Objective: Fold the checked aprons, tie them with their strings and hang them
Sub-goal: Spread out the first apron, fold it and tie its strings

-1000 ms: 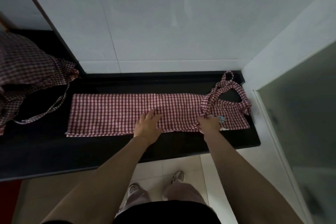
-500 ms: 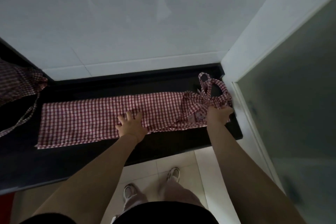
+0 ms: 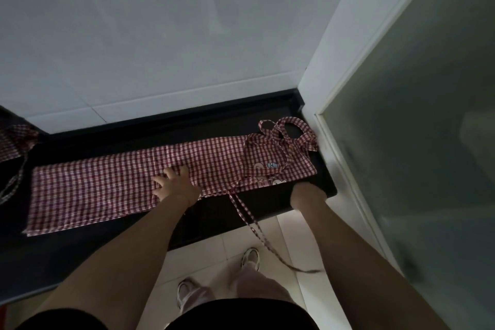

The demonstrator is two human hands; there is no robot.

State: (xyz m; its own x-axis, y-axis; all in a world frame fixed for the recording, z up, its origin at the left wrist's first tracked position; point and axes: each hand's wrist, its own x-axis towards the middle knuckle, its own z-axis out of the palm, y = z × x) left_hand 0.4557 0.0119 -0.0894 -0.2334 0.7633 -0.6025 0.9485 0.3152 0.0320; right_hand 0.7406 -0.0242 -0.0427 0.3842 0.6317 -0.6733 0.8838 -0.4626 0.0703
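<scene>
Flat on the black counter [image 3: 80,254], the folded checked apron [image 3: 107,190] lies in a long strip.

Her left hand [image 3: 175,185] presses it, fingers spread straight. Right hand [image 3: 306,194] is at the counter's front edge beside the bib; its fingers are blurred, grip unclear. One apron string [image 3: 247,217] dangles off the edge.

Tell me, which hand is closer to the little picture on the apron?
The right hand. It sits just below the little picture at the apron's right end, by the counter edge. The left hand presses the apron's middle, farther away.
</scene>
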